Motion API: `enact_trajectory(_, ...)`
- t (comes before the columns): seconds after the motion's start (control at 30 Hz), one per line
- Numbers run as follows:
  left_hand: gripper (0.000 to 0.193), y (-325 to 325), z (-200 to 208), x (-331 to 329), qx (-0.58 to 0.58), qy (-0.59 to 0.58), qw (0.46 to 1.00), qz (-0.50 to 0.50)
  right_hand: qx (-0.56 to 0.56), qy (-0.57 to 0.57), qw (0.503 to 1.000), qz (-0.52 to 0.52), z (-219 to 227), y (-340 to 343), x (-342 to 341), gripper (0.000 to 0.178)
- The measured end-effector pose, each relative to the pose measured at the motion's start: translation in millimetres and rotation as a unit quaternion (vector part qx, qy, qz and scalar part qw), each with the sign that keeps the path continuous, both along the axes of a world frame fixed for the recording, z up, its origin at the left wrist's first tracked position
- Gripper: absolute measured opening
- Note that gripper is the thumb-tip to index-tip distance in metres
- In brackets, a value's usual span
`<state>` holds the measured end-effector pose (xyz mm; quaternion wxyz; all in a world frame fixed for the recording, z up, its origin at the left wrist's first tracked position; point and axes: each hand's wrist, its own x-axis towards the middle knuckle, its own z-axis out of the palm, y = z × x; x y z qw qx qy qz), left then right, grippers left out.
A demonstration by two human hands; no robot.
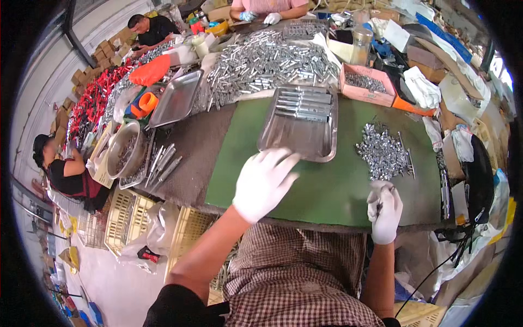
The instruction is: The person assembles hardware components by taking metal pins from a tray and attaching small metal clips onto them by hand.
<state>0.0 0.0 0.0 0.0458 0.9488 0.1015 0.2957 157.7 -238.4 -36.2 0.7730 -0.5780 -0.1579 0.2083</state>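
Note:
My left hand (265, 182), in a white glove, reaches over the near edge of a metal tray (297, 143). Its fingers are stretched out and hold nothing I can see. Several silver metal tubes (303, 103) lie side by side in the far part of that tray. By the mat's front edge, my right hand (385, 212) is gloved too, its fingers curled together. Whatever sits in that pinch is too small to name. Just beyond it, a pile of small shiny metal parts (381, 152) rests on the green mat (234, 169), with thin metal rods (406, 155) along its right side.
A large heap of metal tubes (267, 65) covers the far table. Beside it stand a pink box (368, 94) of small parts and a second metal tray (177, 99). To the left are a metal bowl (124, 150) and loose tubes (162, 165). Other people work around the table.

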Motion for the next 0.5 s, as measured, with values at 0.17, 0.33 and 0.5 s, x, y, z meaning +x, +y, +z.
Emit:
enact_trajectory(0.17,0.026,59,-1,117,0.034,-0.035,0.998,-0.043,-0.1,-0.076,0.991,-0.055,11,3,-6,0.021)
enact_trajectory(0.33,0.028,91,-20,143,0.012,0.026,0.999,-0.017,-0.169,-0.19,0.965,-0.059,9,9,-17,0.016)
enact_trajectory(0.5,0.02,82,-28,135,0.025,0.043,0.999,0.01,-0.203,-0.216,0.955,-0.005,10,8,-18,0.021)
